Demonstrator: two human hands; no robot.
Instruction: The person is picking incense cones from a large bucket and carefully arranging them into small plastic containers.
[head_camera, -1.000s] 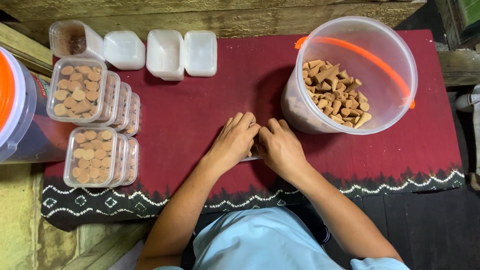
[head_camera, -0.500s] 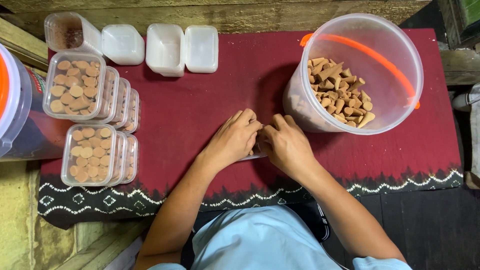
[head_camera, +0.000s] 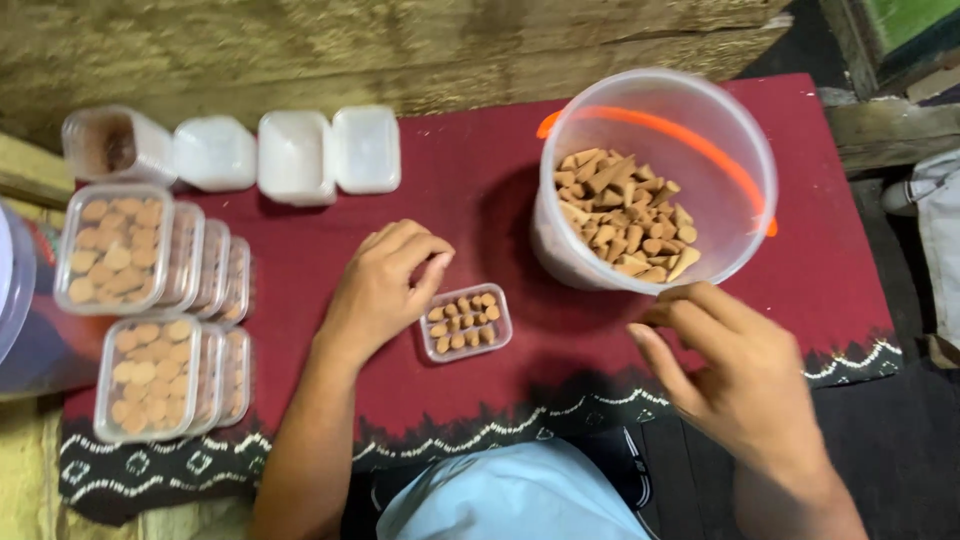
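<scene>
Here, a dark red cloth (head_camera: 480, 180) is covering the work surface. A big clear plastic bucket (head_camera: 745, 150), partly filled with tan cones (head_camera: 620, 215), is standing at the right. Stacks of filled lidded boxes (head_camera: 115, 250) are sitting at the left edge, with empty white boxes (head_camera: 330, 150) behind them. The right hand (head_camera: 740, 380) is hovering just below the bucket, fingers loosely curled, gripping nothing visible. The left hand (head_camera: 385, 285) is resting its bent fingertips against the small clear tray (head_camera: 466, 322), which is lying mid-cloth holding cones.
</scene>
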